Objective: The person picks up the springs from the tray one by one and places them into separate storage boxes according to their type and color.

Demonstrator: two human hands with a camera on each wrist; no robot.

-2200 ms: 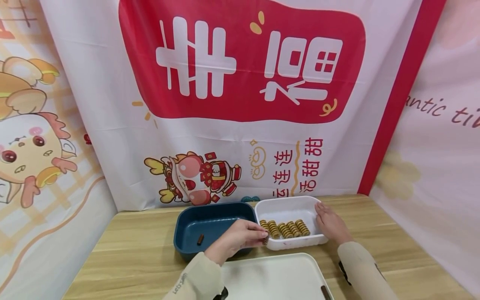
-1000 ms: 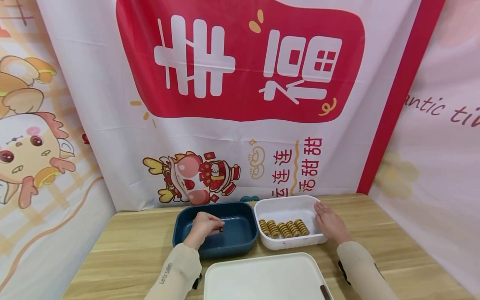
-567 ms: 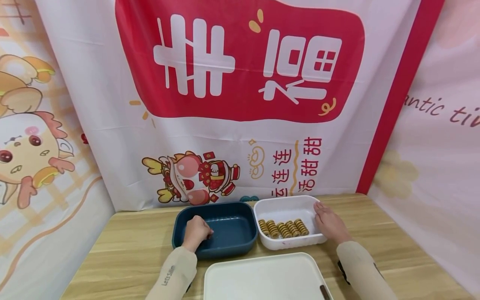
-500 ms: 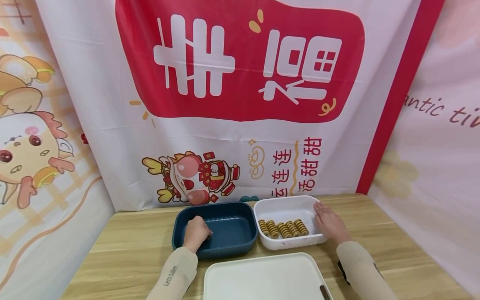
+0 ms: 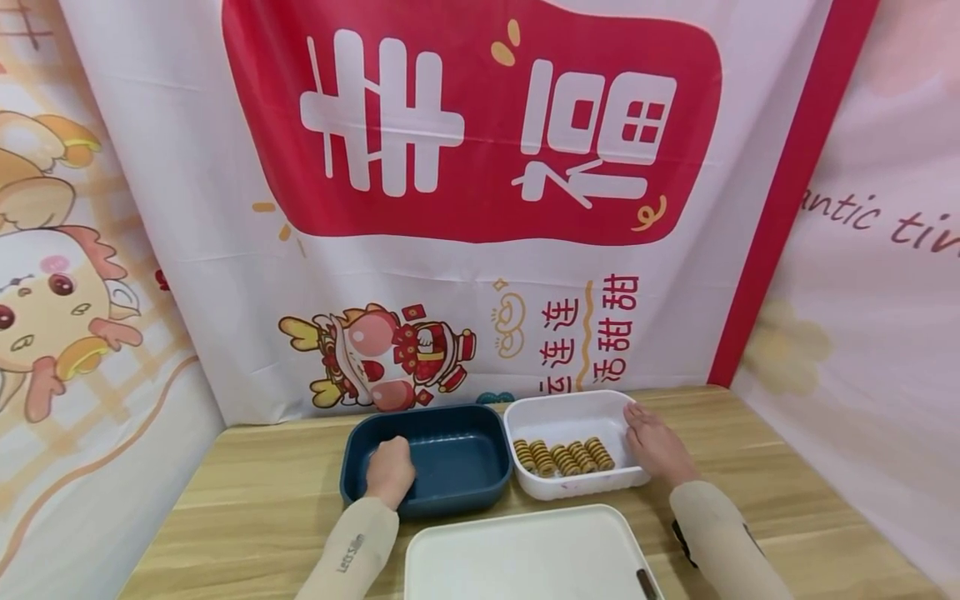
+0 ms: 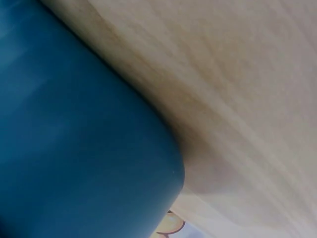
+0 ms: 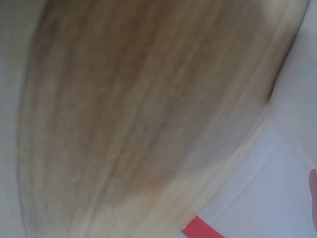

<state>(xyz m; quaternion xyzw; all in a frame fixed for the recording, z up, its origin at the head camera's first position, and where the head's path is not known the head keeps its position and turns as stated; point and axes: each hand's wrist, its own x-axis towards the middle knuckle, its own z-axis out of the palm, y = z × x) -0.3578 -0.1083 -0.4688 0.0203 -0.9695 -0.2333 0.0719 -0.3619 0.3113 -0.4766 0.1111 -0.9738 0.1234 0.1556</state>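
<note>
My left hand (image 5: 392,471) reaches down into the left part of the dark blue tub (image 5: 495,487). Its fingers are bent downward and hidden behind the back of the hand, so I cannot tell whether they hold anything. My right hand (image 5: 654,442) rests at the right end of the white tub (image 5: 573,485), fingers fairly straight along the rim. Inside that tub lie several short rows of ridged, yellow-and-brown discs (image 5: 566,460). In the left wrist view the blue tub's outer wall (image 6: 89,139) fills the left side.
A cream tray (image 5: 517,554) lies in front of the tubs, with a small dark brown stick (image 5: 646,585) at its right edge. The two tubs stand side by side on the wood-grain table (image 5: 255,492). A printed white and red banner (image 5: 225,292) hangs behind.
My left hand, pinching a small dark ridged piece earlier, has moved left from beside the white tub and down into the blue tub; the piece is now hidden. My right hand stays put.
</note>
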